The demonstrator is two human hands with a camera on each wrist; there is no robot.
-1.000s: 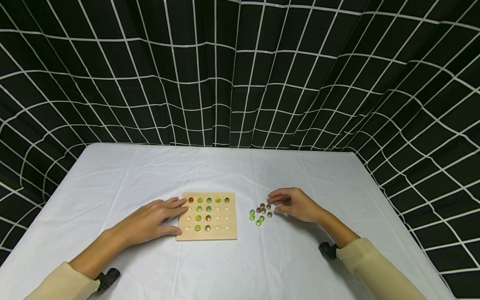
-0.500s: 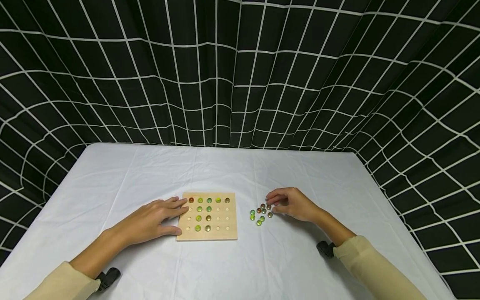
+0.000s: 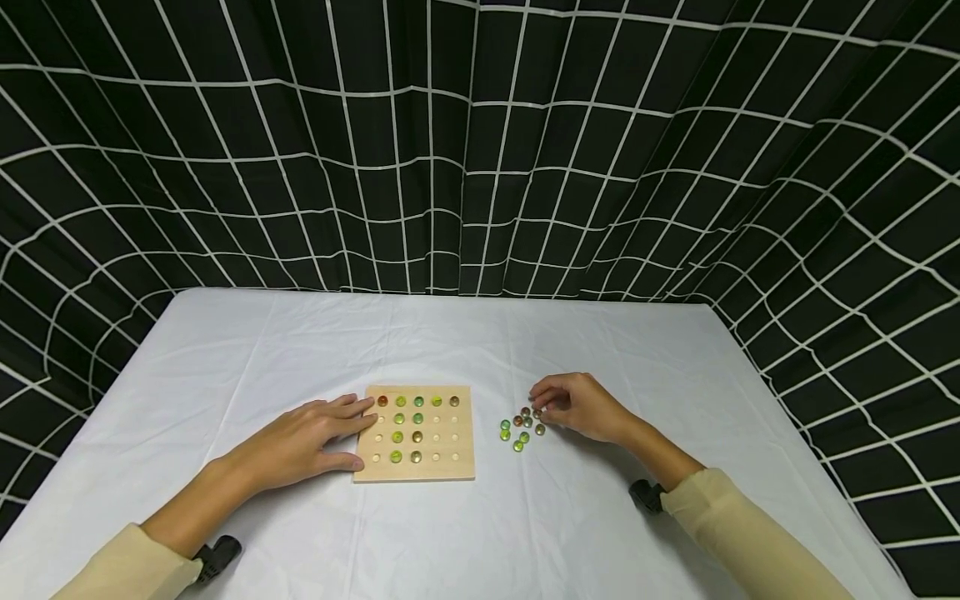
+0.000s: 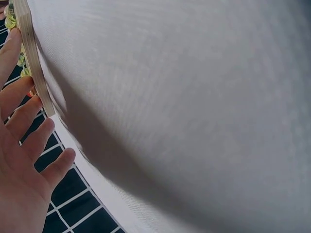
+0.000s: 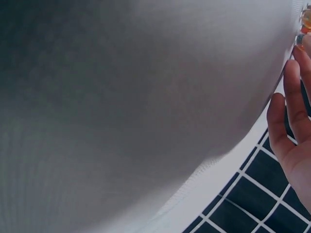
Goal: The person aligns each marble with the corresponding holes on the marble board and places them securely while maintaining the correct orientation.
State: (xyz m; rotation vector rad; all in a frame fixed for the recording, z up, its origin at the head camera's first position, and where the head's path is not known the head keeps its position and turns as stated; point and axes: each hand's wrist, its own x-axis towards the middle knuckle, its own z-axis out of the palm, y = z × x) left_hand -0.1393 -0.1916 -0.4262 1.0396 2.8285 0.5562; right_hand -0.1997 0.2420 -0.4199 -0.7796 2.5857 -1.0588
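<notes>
A square wooden board (image 3: 446, 474) with small round hollows lies left of centre, with glass marbles (image 3: 399, 418) filling its far row and two of its columns. My left hand (image 3: 313, 437) rests with spread fingers on the board's left edge, thumb at the near corner. To the right of the board, a loose cluster of green, brown and reddish marbles (image 3: 524, 437) lies on the cloth. Over its right side is my right hand (image 3: 588, 410), thumb and fingers bent around a brown marble with a gap between their tips. In the right wrist view, a marble (image 5: 300, 41) shows right at the fingertips.
A white cloth (image 3: 420, 542) with faint creases covers the table. Black curtains (image 3: 480, 150) with a white grid stand behind it and at both sides. Each wrist wears a small black camera (image 3: 217, 557).
My right hand has moved a little left onto the edge of the cluster, and its thumb and fingers have drawn closer together. The left hand and the board have stayed put.
</notes>
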